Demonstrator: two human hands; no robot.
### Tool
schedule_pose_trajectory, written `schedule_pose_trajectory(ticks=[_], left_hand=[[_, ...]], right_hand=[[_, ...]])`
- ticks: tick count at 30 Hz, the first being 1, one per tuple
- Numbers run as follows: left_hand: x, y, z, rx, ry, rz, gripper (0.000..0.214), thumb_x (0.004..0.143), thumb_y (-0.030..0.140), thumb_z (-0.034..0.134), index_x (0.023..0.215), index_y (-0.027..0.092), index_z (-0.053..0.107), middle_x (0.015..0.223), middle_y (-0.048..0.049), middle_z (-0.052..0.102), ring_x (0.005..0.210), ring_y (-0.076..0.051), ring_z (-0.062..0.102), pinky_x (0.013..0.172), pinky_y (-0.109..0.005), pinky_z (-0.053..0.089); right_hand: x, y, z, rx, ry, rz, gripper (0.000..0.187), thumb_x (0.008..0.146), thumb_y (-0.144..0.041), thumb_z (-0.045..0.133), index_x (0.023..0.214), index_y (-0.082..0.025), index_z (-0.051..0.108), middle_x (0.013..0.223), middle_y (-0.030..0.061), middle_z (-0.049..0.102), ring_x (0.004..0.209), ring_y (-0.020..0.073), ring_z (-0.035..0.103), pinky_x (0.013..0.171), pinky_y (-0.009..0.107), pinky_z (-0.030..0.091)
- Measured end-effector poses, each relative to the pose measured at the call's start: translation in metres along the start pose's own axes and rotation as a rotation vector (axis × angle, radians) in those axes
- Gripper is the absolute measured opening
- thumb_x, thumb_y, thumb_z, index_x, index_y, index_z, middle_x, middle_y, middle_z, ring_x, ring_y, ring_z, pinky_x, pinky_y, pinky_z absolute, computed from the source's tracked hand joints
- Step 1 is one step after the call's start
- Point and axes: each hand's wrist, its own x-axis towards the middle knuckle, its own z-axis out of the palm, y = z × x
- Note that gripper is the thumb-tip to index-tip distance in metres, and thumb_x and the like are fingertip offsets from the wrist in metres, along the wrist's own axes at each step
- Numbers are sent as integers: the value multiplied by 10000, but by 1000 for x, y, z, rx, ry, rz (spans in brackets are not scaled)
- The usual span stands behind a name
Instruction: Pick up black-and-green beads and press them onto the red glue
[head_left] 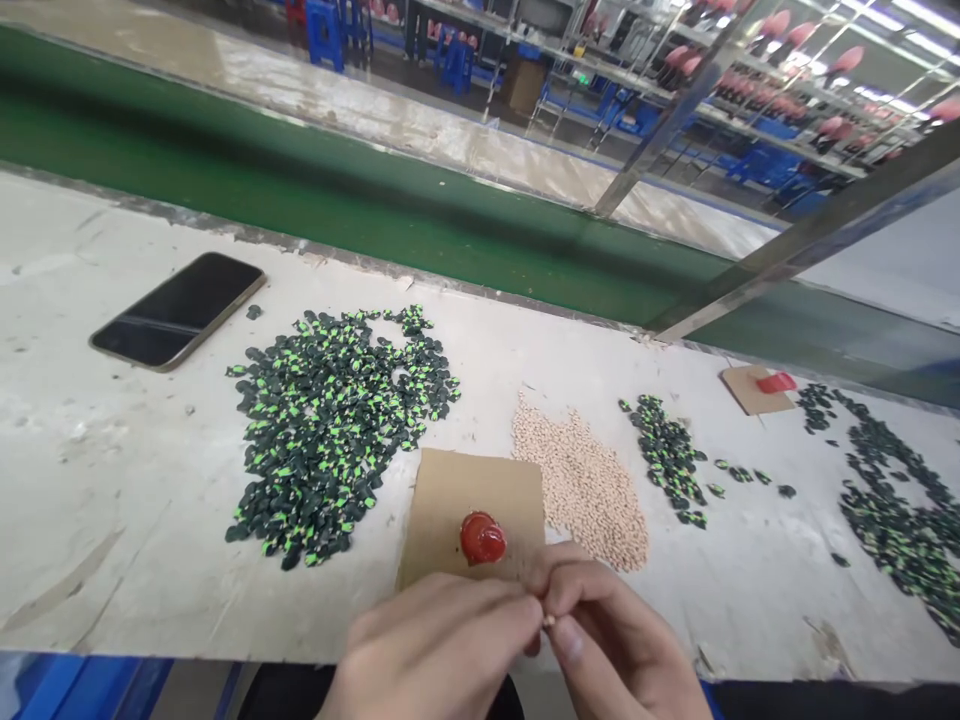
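White worktable (165,490), green strip (337,190) and blue stools (324,32) beyond.
At the cardboard (442,500), the right hand (615,625) pinches a beige bead (549,620) closely; the left hand (442,640) meets it, grip hidden.

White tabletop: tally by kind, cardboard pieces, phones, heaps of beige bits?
Flat brown cardboard pieces: 2
Black rectangular phone: 1
Heap of small round beige bits: 1
Total: 4

No words, numbers or labels can be read.
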Motion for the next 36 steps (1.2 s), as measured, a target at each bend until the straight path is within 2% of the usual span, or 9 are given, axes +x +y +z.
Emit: schedule_pose_trajectory(ticks=[5, 9, 12, 16, 19, 23, 26, 31, 36], left_hand=[[-2, -13, -20, 20, -47, -221, 313, 934, 63, 671, 1145, 282, 747, 930, 7, 836, 759, -157, 788, 723, -186, 613], [-5, -19, -19, 47, -34, -338, 204, 948, 138, 652, 1069, 284, 729, 922, 12, 841, 731, -180, 800, 717, -210, 634], [-4, -20, -16, 37, -30, -331, 172, 932, 119, 657, 963, 272, 728, 884, 37, 840, 714, -152, 804, 721, -158, 621], [-2, -21, -19, 4, -5, -275, 239, 898, 67, 692, 1010, 258, 778, 944, 21, 845, 790, -146, 816, 807, -130, 608], [-4, -21, -20, 5, 10, -329, 257, 904, 112, 721, 1061, 299, 799, 878, 34, 845, 674, -153, 798, 721, -159, 629], [-4, -18, -22, -55, 51, -455, 173, 848, 176, 802, 918, 329, 842, 720, 69, 826, 508, -135, 736, 582, -150, 608], [1, -11, -27, -195, 48, -579, 217, 848, 206, 797, 954, 383, 864, 817, 60, 852, 604, -157, 783, 581, -147, 622], [6, 1, -28, -510, -105, -776, 312, 939, 249, 697, 1140, 459, 811, 970, 40, 855, 822, -190, 827, 750, -210, 669], [7, 7, -9, -761, -56, -965, 90, 856, 297, 808, 888, 365, 858, 696, 23, 822, 625, -156, 780, 641, -186, 646]], right_hand=[[5, 15, -9, -456, 92, -146, 122, 998, -229, 628, 936, -260, 728, 930, 80, 702, 923, 241, 684, 761, 326, 608], [5, 25, -7, -609, 6, -193, 167, 1009, -158, 570, 976, -262, 696, 972, 66, 709, 933, 219, 691, 782, 322, 586], [7, 25, -7, -695, -49, -245, 186, 994, -107, 573, 982, -256, 682, 977, 57, 717, 909, 205, 706, 770, 304, 591], [6, 24, -5, -722, -19, -248, 218, 996, -88, 562, 1009, -266, 686, 999, 52, 716, 913, 199, 708, 781, 309, 582], [3, 27, -2, -714, 26, -222, 211, 1004, -108, 560, 1002, -268, 698, 993, 56, 719, 903, 206, 702, 785, 329, 576], [2, 27, -1, -667, 39, -200, 188, 1004, -131, 574, 992, -262, 708, 998, 73, 725, 910, 221, 704, 785, 345, 578], [3, 21, -4, -530, 63, -137, 145, 1000, -173, 612, 966, -269, 715, 903, 50, 720, 813, 202, 694, 706, 305, 591], [2, 9, -9, -148, 20, 83, 99, 1013, -281, 650, 931, -281, 705, 783, -3, 680, 684, 140, 668, 643, 236, 581], [-3, 3, -9, 54, -9, 96, 75, 1000, -310, 675, 935, -297, 711, 821, -9, 668, 699, 128, 670, 653, 225, 591]])
